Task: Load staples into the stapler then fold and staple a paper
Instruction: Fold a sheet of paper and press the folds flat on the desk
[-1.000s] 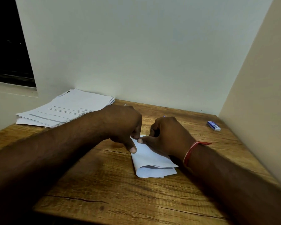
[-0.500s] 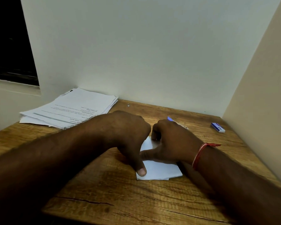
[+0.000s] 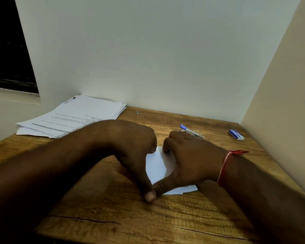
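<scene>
A folded white paper (image 3: pixel 157 166) lies flat on the wooden desk (image 3: pixel 165 217) between my hands. My left hand (image 3: pixel 130 148) rests on its left side, fingers curled, thumb pressed down at the paper's near left corner. My right hand (image 3: pixel 188 159), a red thread on its wrist, presses the paper's right part, its thumb meeting the left thumb at that corner. A small silver stapler (image 3: pixel 192 132) with a blue end lies on the desk just behind my right hand. Neither hand touches it.
A stack of printed sheets (image 3: pixel 72 117) sits at the back left of the desk. A small blue staple box (image 3: pixel 236 135) lies at the back right near the side wall. A tiny metal bit (image 3: pixel 136 112) lies by the back wall.
Both thumbs have slid toward me along the paper's left edge, from its far end to its near corner. The paper lies flatter. The view has tilted, bringing the stapler into sight.
</scene>
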